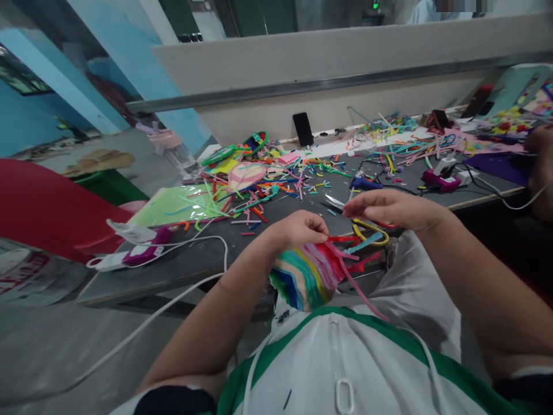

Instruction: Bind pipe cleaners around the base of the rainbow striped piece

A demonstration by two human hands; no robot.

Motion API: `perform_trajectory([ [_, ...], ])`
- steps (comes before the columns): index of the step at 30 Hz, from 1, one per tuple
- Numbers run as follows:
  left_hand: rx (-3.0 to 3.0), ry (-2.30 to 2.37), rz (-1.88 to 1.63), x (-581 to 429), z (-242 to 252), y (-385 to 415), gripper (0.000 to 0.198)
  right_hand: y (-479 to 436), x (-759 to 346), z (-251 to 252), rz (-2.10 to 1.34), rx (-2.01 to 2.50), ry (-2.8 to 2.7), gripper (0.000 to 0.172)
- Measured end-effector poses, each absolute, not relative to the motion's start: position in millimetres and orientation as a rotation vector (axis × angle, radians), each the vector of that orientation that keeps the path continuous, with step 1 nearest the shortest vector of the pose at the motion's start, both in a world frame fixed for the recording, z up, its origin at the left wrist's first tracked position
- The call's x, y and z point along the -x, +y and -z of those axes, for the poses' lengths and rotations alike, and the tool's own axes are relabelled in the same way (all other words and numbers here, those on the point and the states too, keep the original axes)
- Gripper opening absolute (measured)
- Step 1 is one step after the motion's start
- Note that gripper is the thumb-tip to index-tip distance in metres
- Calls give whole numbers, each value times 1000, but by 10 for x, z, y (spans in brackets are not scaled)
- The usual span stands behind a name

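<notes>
My left hand (pixel 305 229) is closed in a pinch at the upper edge of a rainbow-striped fuzzy piece (pixel 305 274), which looks made of pipe cleaners. The piece hangs over my lap, and loose red and pink strips (pixel 356 282) trail from its right side. To the right, my right hand (pixel 382 207) is held above the bench edge with its fingers stretched out and nothing visible in them. Scissors (pixel 335 203) lie just by its fingertips, blades pointing left. Below that hand are a bent yellow strip (pixel 371 237) and a light blue strip (pixel 365 243).
Cut pipe-cleaner bits (pixel 298 178) are scattered over the grey bench (pixel 194 259). A blue glue gun (pixel 365 183), a phone (pixel 303 128) and purple power sockets (pixel 440 180) stand there. A white cable (pixel 173 311) crosses at left. Another person's hand (pixel 542 167) is at right.
</notes>
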State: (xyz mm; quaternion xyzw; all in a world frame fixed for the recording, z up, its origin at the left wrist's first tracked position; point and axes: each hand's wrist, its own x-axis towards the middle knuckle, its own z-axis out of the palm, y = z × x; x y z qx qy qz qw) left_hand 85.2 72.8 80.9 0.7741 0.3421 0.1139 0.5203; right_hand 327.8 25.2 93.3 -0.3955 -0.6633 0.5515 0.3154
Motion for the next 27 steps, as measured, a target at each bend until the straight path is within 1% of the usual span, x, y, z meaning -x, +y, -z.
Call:
perform_trajectory([
  [4, -2072, 801, -239, -960, -768, 696, 11, 291, -3057, -1003, -1269, 1309, -2226, 47],
  [6, -2164, 819, -226, -1012, -775, 684, 9, 345, -2943, -976, -1169, 1405, -2370, 40],
  [8, -2205, 843, -215, -1049, -795, 683, 9, 408, -2865, -911, -1145, 1457, -2436, 30],
  [11, -2169, 839, -238, -1049, -810, 713, 13, 490, -2832, -771, -1372, 1435, -2339, 13],
  [13, -2116, 814, -290, -998, -795, 749, 21, 521, -2859, -693, -1553, 1417, -2187, 9],
  [17, -1976, 739, -359, -779, -719, 814, 40, 517, -2979, -656, -1668, 1450, -1935, 12],
  [20, -1846, 751, -337, -592, -665, 842, 47, 498, -3083, -673, -1657, 1441, -1826, 17],
  [22, -1803, 799, -328, -511, -650, 863, 45, 493, -3134, -663, -1659, 1426, -1769, 21],
  [24, -1800, 839, -341, -483, -663, 890, 39, 492, -3162, -635, -1672, 1416, -1724, 25],
  [27, -1813, 858, -374, -520, -732, 941, 33, 488, -3164, -587, -1695, 1377, -1712, 26],
])
